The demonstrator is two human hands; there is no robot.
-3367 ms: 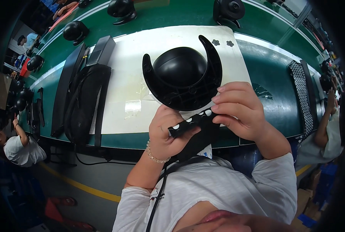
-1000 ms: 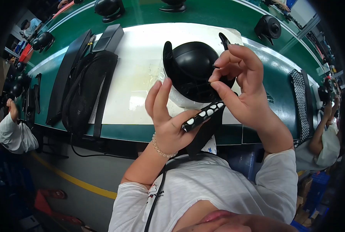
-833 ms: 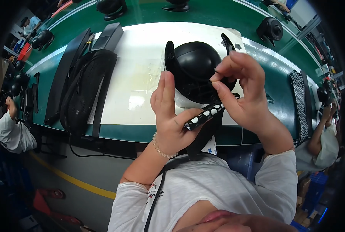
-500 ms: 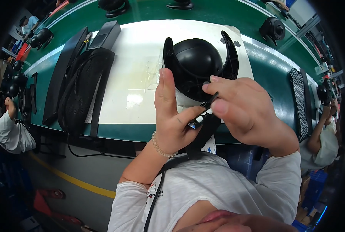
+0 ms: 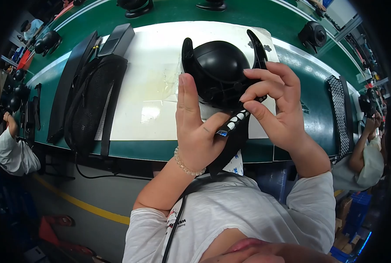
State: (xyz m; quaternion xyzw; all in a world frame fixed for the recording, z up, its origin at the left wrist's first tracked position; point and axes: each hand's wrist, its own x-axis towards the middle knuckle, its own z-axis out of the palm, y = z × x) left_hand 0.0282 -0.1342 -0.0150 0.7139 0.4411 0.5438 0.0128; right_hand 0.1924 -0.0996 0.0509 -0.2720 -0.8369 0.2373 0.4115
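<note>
A narrow black strip [image 5: 236, 121] dotted with white oval pads slants between my hands. My left hand [image 5: 194, 127] grips its lower end between thumb and palm side, with the other fingers pointing straight up. At the strip's upper end, the thumb and index finger of my right hand [image 5: 279, 107] pinch, while its remaining fingers curl loosely. Just beyond my hands, a glossy black domed part [image 5: 221, 61] with two upright curved arms rests on a white board [image 5: 151, 74]. A broad black band [image 5: 230, 151] hangs below the strip, toward my shirt.
Left on the board lie a black mesh piece [image 5: 92, 103], a long dark panel [image 5: 73, 85] and a dark box [image 5: 116, 39]. A patterned strip [image 5: 336, 109] lies on the right. Black domed units [image 5: 313, 35] stand along the far green surface. Other people work at both sides.
My right hand has moved slightly up and right and turned, its fingers now showing at the strip's upper end. More of the strip's white pads show. The domed part appears slightly farther up the picture.
</note>
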